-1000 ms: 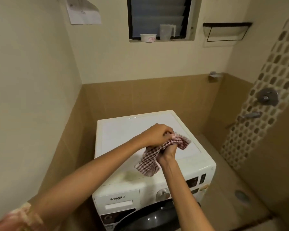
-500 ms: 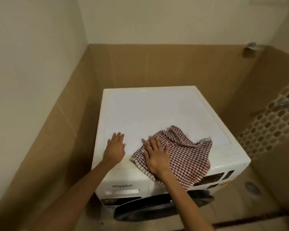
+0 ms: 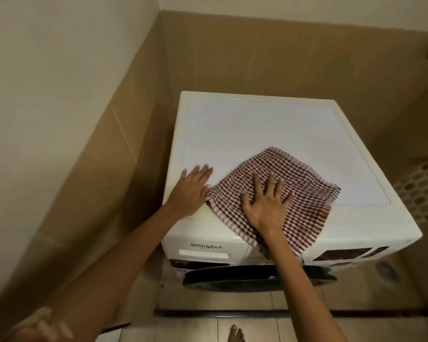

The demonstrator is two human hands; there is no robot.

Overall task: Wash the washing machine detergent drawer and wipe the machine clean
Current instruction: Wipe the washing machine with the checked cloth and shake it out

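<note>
The person is wiping the top of the white Whirlpool washing machine (image 3: 257, 124) with a red-and-white checked cloth (image 3: 307, 191). The cloth is lying spread over the front half of the machine's top, with its near corner hanging over the machine's front edge. The right hand (image 3: 267, 203) is pressing down on the cloth, its fingers (image 3: 272, 183) straight and fanned wide, gripping nothing. The left hand (image 3: 192, 191) is lying flat on the machine's front-left corner, fingers (image 3: 203, 172) straight and close together, its edge seemingly touching the cloth's left corner.

To do this step well, I judge the right palm should be bearing evenly while sweeping in overlapping passes toward the machine's back edge and along its raised rim, with the left hand bracing the machine.

The detergent drawer (image 3: 208, 250) is sitting closed in the machine's front, at its left, under the logo. Whether it is washed, or the cloth damp, cannot be told. The control panel (image 3: 341, 254) at the machine's front right is blurring badly. The right forearm and the hanging cloth are hiding the middle of the front, and only the upper arc of the dark door (image 3: 232, 277) is showing.
</note>
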